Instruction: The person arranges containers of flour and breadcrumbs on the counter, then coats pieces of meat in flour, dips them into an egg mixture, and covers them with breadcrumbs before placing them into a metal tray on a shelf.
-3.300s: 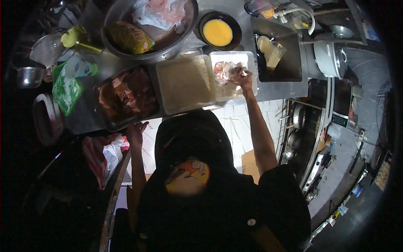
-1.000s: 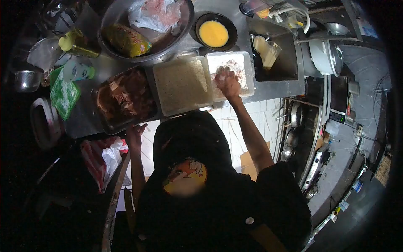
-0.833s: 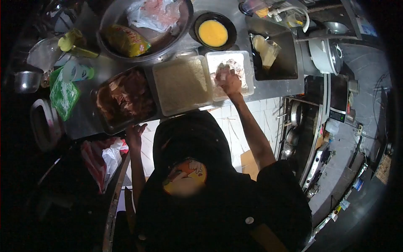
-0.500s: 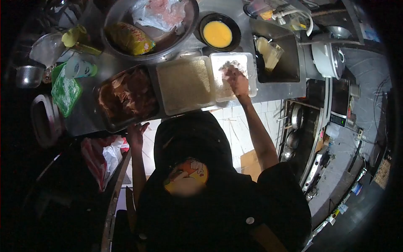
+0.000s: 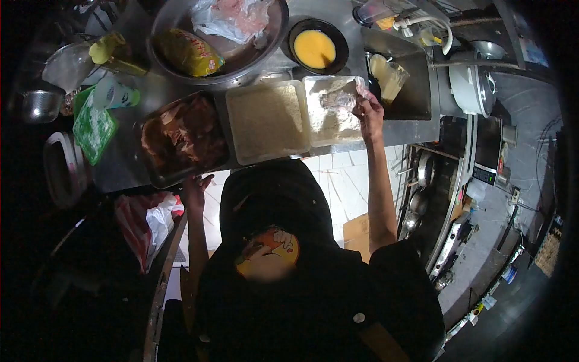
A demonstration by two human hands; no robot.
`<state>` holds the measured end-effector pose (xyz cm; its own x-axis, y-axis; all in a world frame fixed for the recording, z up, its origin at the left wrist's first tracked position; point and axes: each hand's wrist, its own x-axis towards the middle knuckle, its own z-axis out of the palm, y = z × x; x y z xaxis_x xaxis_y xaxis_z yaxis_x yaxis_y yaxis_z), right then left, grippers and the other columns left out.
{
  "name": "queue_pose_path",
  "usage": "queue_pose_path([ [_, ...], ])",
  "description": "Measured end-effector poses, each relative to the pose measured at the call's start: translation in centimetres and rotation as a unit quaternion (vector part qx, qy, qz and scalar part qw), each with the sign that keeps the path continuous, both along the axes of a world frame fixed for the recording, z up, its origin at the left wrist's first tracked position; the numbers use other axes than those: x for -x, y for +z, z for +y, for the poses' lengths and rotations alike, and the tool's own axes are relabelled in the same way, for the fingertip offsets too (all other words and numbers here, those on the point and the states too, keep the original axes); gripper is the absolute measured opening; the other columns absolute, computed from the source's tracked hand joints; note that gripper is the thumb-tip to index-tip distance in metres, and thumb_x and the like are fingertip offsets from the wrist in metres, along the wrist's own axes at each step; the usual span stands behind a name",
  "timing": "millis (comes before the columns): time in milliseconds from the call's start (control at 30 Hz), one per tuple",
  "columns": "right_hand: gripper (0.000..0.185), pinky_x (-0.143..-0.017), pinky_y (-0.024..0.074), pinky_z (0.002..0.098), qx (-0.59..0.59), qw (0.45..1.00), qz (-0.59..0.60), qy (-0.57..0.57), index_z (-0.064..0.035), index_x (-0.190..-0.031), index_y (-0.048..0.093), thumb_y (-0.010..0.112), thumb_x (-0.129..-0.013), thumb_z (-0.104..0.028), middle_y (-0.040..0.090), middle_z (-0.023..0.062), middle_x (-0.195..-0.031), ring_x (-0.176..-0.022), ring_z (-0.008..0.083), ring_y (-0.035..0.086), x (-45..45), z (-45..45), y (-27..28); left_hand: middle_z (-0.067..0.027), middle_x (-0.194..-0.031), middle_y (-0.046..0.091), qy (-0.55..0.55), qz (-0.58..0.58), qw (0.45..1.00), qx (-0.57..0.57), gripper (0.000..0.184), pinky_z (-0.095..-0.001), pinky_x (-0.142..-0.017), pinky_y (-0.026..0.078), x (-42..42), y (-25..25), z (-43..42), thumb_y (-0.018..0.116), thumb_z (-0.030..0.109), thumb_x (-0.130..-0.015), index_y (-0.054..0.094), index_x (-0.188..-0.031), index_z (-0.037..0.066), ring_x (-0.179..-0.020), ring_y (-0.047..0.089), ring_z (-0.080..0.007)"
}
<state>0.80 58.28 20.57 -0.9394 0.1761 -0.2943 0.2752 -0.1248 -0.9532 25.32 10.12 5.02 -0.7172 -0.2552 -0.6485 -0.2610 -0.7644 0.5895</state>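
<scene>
My right hand (image 5: pixel 370 114) is at the right edge of the flour tray (image 5: pixel 335 134), its fingers pinched on a flour-dusted piece of meat (image 5: pixel 361 88) that hangs over the rim. Another coated piece of meat (image 5: pixel 339 99) lies in the white flour. Left of this stands a tray of pale crumbs (image 5: pixel 268 123), and beside that a dark tray holds raw meat slices (image 5: pixel 181 136). Below the meat tray, by the counter's front edge, my left hand (image 5: pixel 194 190) hangs with its fingers apart, holding nothing.
A black bowl of beaten egg (image 5: pixel 314 49) sits behind the flour. A large metal basin (image 5: pixel 241 66) holds a yellow packet and a plastic bag. At right is a sink (image 5: pixel 416 90). A green tray (image 5: pixel 96 130) and a cup (image 5: pixel 114 95) are at left.
My right hand has moved from the middle of the flour to the tray's right edge, lifting a piece of meat. My left hand stays almost still.
</scene>
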Motion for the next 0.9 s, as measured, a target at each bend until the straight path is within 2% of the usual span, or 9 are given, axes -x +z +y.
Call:
queue_pose_path([
  [33,0.028,-0.063,0.0481,0.0216,0.011,1.000,0.004,0.007,-0.0046,-0.108,0.061,0.064,-0.082,-0.013,0.060,-0.0013,-0.087,-0.067,0.0063,0.052,-0.3,0.1,-0.5,-0.0054,-0.068,0.053,0.024,-0.048,0.998,0.014,0.018,-0.0483,-0.086,0.048,0.1,0.3,0.1,0.051,0.025,-0.092,0.053,-0.095,0.007,-0.062,0.053,-0.0179],
  [100,0.028,-0.065,0.0502,0.0245,0.013,1.000,0.015,-0.015,-0.0023,-0.107,0.060,0.065,-0.081,-0.011,0.062,0.0013,-0.091,-0.072,0.0108,0.058,-1.4,0.7,-3.5,-0.0090,-0.104,0.054,-0.016,0.045,0.998,-0.033,0.029,-0.0540,-0.088,0.048,-1.8,-3.7,-1.5,0.050,0.032,-0.093,0.052,-0.109,0.008,-0.092,0.056,-0.0244],
  [167,0.032,-0.067,0.0522,0.0285,-0.376,0.923,0.072,0.049,-0.0006,-0.108,0.059,0.068,-0.078,-0.008,0.063,0.0055,-0.094,-0.082,0.0168,0.063,-1.8,3.0,-8.6,-0.0092,-0.116,0.055,-0.037,0.104,0.992,-0.055,0.033,-0.0563,-0.089,0.048,-2.4,-5.7,-2.2,0.049,0.035,-0.093,0.052,-0.114,0.009,-0.103,0.057,-0.0263],
  [233,0.038,-0.068,0.0519,0.0303,-0.521,0.849,0.050,0.069,-0.0044,-0.108,0.059,0.072,-0.073,-0.006,0.063,0.0116,-0.098,-0.090,0.0199,0.062,-2.3,-0.6,-5.5,-0.0081,-0.117,0.055,-0.043,0.130,0.989,-0.060,0.034,-0.0568,-0.089,0.048,-2.8,-6.9,-2.3,0.049,0.036,-0.093,0.052,-0.115,0.011,-0.103,0.057,-0.0260],
  [400,0.025,-0.074,0.0479,0.0440,-0.551,0.781,0.220,0.195,-0.0043,-0.098,0.056,0.063,-0.076,-0.013,0.060,0.0162,-0.091,-0.083,0.0358,0.059,-0.2,-5.5,-7.9,-0.0059,-0.110,0.058,-0.068,0.162,0.980,-0.088,0.032,-0.0577,-0.089,0.047,-2.1,-4.9,-2.4,0.046,0.035,-0.094,0.052,-0.116,0.012,-0.095,0.061,-0.0234],
  [700,0.026,-0.078,0.0479,0.0439,-0.634,0.732,0.163,0.188,-0.0054,-0.096,0.057,0.062,-0.077,-0.023,0.062,0.0180,-0.096,-0.090,0.0370,0.060,3.5,-5.1,-16.0,-0.0038,-0.085,0.055,-0.012,0.004,1.000,0.027,0.022,-0.0541,-0.087,0.050,1.2,3.5,0.9,0.046,0.028,-0.095,0.053,-0.102,0.008,-0.077,0.062,-0.0190],
  [733,0.026,-0.078,0.0482,0.0434,-0.425,0.870,0.135,0.209,-0.0060,-0.097,0.058,0.062,-0.077,-0.023,0.062,0.0176,-0.097,-0.091,0.0363,0.060,4.0,-3.4,-18.3,-0.0038,-0.085,0.055,-0.013,0.007,1.000,0.027,0.022,-0.0541,-0.087,0.050,1.1,2.7,0.4,0.046,0.028,-0.095,0.053,-0.102,0.008,-0.077,0.062,-0.0190],
  [833,0.026,-0.075,0.0487,0.0431,-0.523,0.813,-0.013,0.254,-0.0073,-0.095,0.058,0.066,-0.077,-0.024,0.062,0.0150,-0.095,-0.088,0.0354,0.061,4.1,-4.4,-10.5,-0.0067,-0.095,0.057,-0.035,0.018,0.999,-0.019,0.028,-0.0533,-0.087,0.050,-0.7,-2.0,-1.2,0.045,0.030,-0.095,0.051,-0.110,0.006,-0.080,0.063,-0.0226],
  [900,0.032,-0.074,0.0486,0.0435,-0.600,0.793,0.050,0.091,-0.0092,-0.096,0.056,0.072,-0.073,-0.025,0.061,0.0145,-0.093,-0.086,0.0348,0.061,2.4,-3.3,-7.6,-0.0110,-0.108,0.056,-0.018,-0.033,0.999,-0.036,0.035,-0.0523,-0.088,0.050,-1.2,-3.5,-1.4,0.045,0.031,-0.095,0.048,-0.117,0.004,-0.088,0.062,-0.0276],
])
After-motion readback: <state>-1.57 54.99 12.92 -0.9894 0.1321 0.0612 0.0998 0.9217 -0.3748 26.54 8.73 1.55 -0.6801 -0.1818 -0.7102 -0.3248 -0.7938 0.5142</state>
